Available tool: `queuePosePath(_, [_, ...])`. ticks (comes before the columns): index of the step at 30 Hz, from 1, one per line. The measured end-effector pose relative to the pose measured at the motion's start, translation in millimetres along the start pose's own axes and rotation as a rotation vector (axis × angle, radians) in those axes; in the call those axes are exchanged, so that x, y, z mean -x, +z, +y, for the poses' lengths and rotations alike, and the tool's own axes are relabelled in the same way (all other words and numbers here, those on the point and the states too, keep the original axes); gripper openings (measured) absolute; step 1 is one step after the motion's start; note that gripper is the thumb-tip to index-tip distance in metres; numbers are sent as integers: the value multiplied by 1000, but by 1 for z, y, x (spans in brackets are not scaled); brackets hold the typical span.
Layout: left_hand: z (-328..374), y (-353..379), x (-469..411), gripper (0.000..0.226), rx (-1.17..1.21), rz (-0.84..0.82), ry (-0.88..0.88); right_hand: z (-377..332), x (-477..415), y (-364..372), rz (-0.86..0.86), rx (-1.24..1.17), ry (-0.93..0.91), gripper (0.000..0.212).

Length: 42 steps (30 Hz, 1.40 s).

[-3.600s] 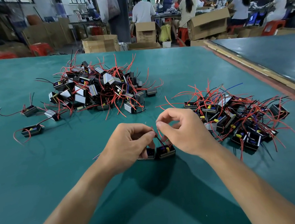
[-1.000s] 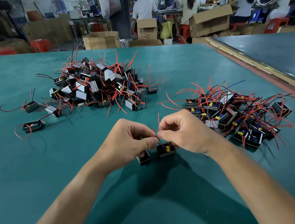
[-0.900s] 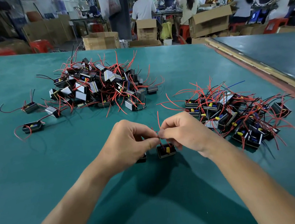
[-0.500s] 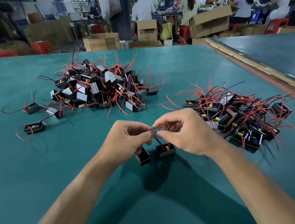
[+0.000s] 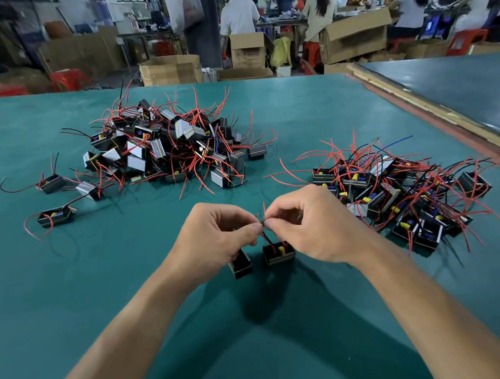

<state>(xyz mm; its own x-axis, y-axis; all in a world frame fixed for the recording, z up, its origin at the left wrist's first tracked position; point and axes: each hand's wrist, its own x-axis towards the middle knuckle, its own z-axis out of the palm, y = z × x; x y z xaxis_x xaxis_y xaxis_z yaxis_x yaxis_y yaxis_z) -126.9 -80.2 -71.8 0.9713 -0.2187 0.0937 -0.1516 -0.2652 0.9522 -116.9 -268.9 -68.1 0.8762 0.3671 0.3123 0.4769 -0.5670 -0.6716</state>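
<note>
While your left hand (image 5: pixel 217 239) and right hand (image 5: pixel 314 226) each pinch a wire end between thumb and forefinger, tips meeting at mid-frame, you seem to be joining the wires (image 5: pixel 265 238) of two black boxes (left box (image 5: pixel 242 264) tilted, right box (image 5: pixel 279 253) level) just below your fingers. Your next move calls for a tight twist without letting the ends slip, then likely a spot on the pile (image 5: pixel 392 187) at right.
</note>
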Motion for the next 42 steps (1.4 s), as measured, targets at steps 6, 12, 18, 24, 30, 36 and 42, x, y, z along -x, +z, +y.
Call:
queuePosePath(6, [-3, 0, 4, 16, -221, 41, 202, -6, -3, 1, -100, -138, 233, 29])
queuePosePath(12, [-1, 1, 2, 17, -216, 9, 189, -7, -2, -4, -169, -426, 366, 33])
queuePosePath(18, [0, -2, 0, 19, 4, -7, 47, -2, 0, -8, -107, -327, 160, 20])
queuePosePath(24, [0, -4, -1, 18, 82, -67, -44, 0, 2, -12, -74, -227, 35, 21])
queuePosePath(30, [1, -5, -2, 17, 72, -106, -70, -2, 1, -11, -79, -245, -1, 18])
queuePosePath(36, [-1, -3, 0, 20, 49, -144, -64, -3, 1, -9, -108, -269, 1, 12])
queuePosePath(42, [-1, -5, -1, 15, 50, -159, -59, -1, 2, -15, -131, -327, 13, 24])
